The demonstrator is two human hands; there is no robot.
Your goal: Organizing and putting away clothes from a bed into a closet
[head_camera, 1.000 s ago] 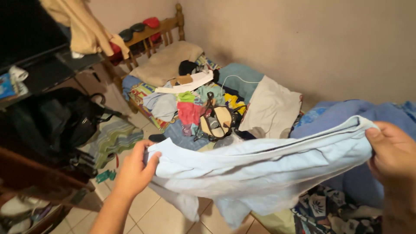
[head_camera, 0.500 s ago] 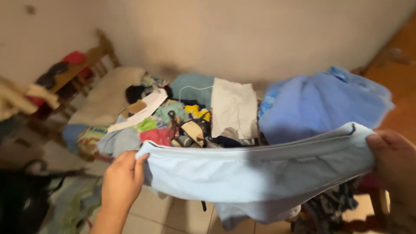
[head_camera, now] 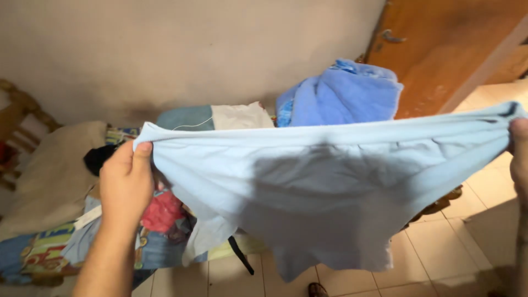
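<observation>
Hands, left hand (head_camera: 125, 184) and right hand (head_camera: 520, 159), stretch pale-blue garment (head_camera: 324, 181) wide.

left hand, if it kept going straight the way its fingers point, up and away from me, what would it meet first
Probably the bare wall behind the bed. The left hand grips one end of the light blue garment, fingers pointing up and away; depth is hard to judge, so the bedding may come first.

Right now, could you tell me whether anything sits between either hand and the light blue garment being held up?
Nothing visible does. The left hand pinches one upper corner of the light blue garment directly, and the right hand, mostly cut off at the frame edge, grips the opposite corner, cloth stretched between them above the cluttered bed.
</observation>
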